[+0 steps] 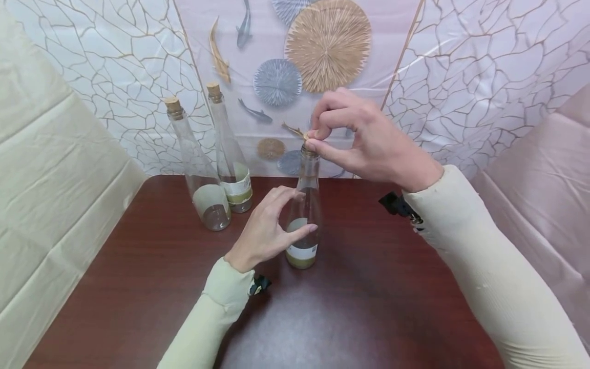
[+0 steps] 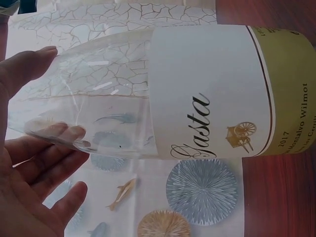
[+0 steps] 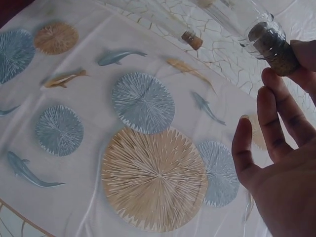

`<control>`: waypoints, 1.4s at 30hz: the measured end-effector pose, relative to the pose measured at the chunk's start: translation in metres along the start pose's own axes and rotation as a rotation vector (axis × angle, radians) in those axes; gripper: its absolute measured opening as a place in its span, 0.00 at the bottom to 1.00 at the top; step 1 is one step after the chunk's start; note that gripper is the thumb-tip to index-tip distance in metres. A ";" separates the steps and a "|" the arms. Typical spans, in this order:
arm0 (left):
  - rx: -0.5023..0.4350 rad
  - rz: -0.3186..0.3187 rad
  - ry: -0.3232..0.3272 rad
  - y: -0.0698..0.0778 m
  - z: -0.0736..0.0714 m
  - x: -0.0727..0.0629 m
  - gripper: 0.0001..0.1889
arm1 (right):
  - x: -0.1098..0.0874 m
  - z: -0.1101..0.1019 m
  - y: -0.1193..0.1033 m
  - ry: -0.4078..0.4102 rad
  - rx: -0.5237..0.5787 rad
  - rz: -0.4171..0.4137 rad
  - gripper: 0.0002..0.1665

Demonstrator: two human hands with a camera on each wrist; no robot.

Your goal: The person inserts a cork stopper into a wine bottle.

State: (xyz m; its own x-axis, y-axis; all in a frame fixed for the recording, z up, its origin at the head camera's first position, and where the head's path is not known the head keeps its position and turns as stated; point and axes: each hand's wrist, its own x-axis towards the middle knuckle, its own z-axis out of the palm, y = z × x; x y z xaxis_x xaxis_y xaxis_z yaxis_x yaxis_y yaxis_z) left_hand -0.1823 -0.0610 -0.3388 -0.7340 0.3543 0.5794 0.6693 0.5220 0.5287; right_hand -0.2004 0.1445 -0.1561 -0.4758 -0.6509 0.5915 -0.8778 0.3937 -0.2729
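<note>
A clear glass bottle (image 1: 309, 205) with a white and olive label (image 2: 207, 94) stands upright on the table. My left hand (image 1: 269, 225) curves round its body, thumb across the near side and fingers on the far side, partly seen through the glass in the left wrist view. At the top of the bottle, my right hand (image 1: 364, 133) pinches a cork (image 3: 284, 59) between thumb and fingertips. The cork's lower part sits inside the bottle's neck and its upper part sticks out. My other right fingers are bent and apart from the glass.
Two more corked bottles, a nearer one (image 1: 207, 189) and a farther one (image 1: 232, 164), stand to the left on the dark red-brown table (image 1: 350, 307). Patterned cloth (image 1: 272, 31) hangs behind the table, with pale padded walls (image 1: 55, 205) at the sides.
</note>
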 end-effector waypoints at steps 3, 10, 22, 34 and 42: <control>-0.001 -0.003 0.000 -0.001 -0.001 0.001 0.28 | 0.000 0.000 0.000 0.006 -0.014 -0.001 0.12; -0.002 -0.017 -0.007 0.000 -0.001 0.001 0.28 | -0.003 -0.001 -0.002 0.030 -0.071 0.007 0.10; -0.102 -0.028 0.066 0.001 0.001 0.003 0.26 | -0.022 0.004 0.008 0.057 -0.065 0.018 0.19; -0.121 -0.131 0.169 -0.017 0.000 0.026 0.27 | -0.061 0.007 0.033 0.061 -0.044 0.147 0.16; -0.061 -0.194 0.202 -0.040 -0.007 0.064 0.30 | -0.099 0.019 0.055 0.006 -0.046 0.166 0.10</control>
State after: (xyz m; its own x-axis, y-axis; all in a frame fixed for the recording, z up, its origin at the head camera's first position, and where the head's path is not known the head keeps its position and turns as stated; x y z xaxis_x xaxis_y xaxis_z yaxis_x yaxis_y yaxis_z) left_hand -0.2554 -0.0649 -0.3181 -0.8152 0.0873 0.5725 0.5288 0.5154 0.6743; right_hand -0.2027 0.2185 -0.2441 -0.6134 -0.5710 0.5456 -0.7838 0.5248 -0.3320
